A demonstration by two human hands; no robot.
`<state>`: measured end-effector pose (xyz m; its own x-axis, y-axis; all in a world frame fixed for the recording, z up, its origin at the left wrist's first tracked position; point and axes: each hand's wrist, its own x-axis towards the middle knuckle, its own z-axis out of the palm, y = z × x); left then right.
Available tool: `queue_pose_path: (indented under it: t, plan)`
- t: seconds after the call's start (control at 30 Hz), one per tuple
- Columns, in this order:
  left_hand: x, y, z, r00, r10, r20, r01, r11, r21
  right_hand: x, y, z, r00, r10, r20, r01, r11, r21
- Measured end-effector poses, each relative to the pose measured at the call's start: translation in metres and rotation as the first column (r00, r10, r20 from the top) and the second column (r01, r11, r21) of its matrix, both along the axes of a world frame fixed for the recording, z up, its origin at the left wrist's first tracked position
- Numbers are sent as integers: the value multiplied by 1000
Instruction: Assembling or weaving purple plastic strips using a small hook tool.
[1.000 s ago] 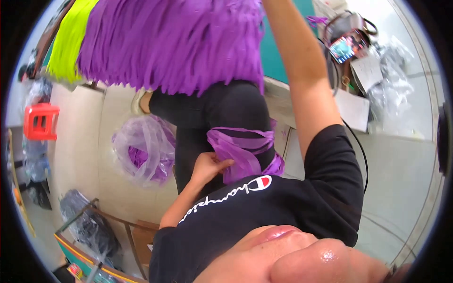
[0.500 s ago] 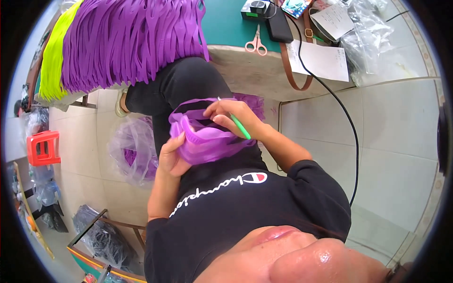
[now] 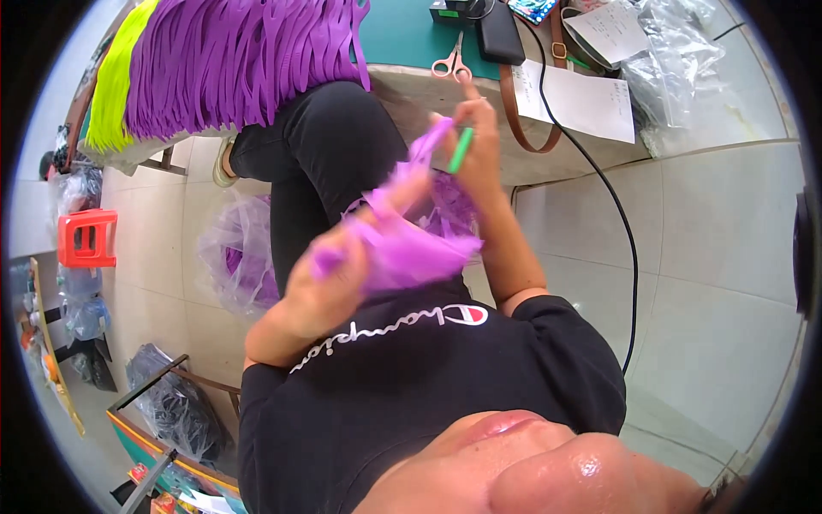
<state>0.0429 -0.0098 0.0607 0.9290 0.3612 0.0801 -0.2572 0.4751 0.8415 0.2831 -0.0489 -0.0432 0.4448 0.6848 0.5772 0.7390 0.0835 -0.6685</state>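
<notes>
My left hand (image 3: 330,278) is closed on a bunch of soft, translucent purple strips (image 3: 419,257), which spreads in front of my body above my lap. My right hand (image 3: 478,150) is up to the right, near the table edge, with one finger stretched out. Held in it is a slim green stick-like tool (image 3: 461,150); its working end is hidden. One purple strip is drawn upward from the bunch to the right hand's fingers, but motion blur hides whether they pinch it.
Long purple strips (image 3: 240,60) and yellow-green strips (image 3: 120,81) hang over the green table (image 3: 398,30). Pink-handled scissors (image 3: 451,62), a black case (image 3: 500,36), a brown strap and papers lie at right. A plastic bag (image 3: 235,253) and red stool (image 3: 86,238) stand left.
My right hand has swung up and away toward the table edge, still with the green tool, and a purple strip rises with it. The left hand has turned, gripping the bunch.
</notes>
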Motion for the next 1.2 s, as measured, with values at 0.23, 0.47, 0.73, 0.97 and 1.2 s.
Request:
queue_pose_path:
  t: [0.23, 0.47, 0.73, 0.97, 1.2]
  plan:
    - [-24, 44, -72, 965, 79, -250, -252, 543, -801, 32, -61, 30, 724, 429, -540, -604, 772, -196]
    - [-17, 40, -74, 985, 55, -165, -167, 564, -808, -42, -41, 21, 641, 448, -624, -629, 772, -93]
    - [-9, 34, -62, 981, 191, -27, -149, 658, -738, -65, -11, 41, 624, 328, -709, -386, 918, 85]
    - [3, 19, -69, 866, 381, -323, -492, 764, -418, -68, -9, 27, 676, 504, -537, -418, 863, 284]
    - [4, 11, -65, 773, 572, -274, -624, 762, -172, -73, -24, 31, 560, 553, -616, -541, 808, 233]
